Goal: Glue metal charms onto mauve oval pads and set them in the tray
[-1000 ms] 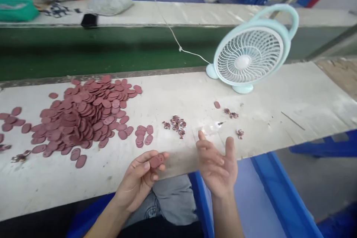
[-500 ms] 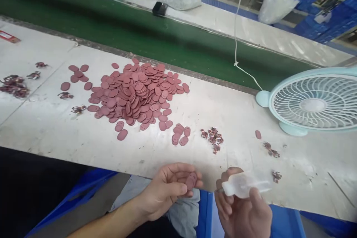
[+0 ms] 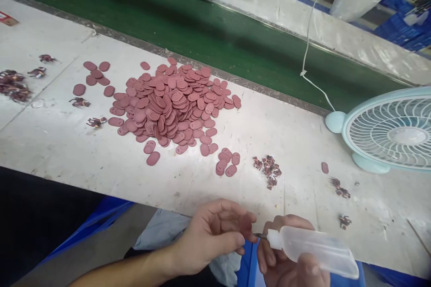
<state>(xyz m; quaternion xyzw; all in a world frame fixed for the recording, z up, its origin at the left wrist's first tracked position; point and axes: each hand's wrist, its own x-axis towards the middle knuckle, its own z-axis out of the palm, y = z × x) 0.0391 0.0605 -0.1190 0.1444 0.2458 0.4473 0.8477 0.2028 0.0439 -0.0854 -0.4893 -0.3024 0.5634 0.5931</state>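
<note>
My left hand [image 3: 215, 235] holds a reddish oval disc [image 3: 246, 223] in its fingers above the table's front edge. A translucent white squeeze bottle [image 3: 316, 249] lies in my right hand [image 3: 291, 255], its dark thin tip pointing left, right beside the disc. Whether the tip touches the disc I cannot tell. Beyond my hands, a large heap of similar discs [image 3: 168, 103] covers the middle of the table, and a few with small holes [image 3: 230, 170] lie to its right. Small dark red pieces [image 3: 269, 170] form a little pile further right.
On the white table [image 3: 134, 179], more small dark pieces [image 3: 13, 86] lie at the left and others [image 3: 340, 187] at the right. A pale blue fan [image 3: 393, 132] stands at the right, its white cord crossing a green strip [image 3: 168, 22]. Blue bins are below the front edge.
The bottle's tip has come close to the disc in my left hand, and the bottle now shows at full length. The view has shifted, so the table items sit differently in the frame.
</note>
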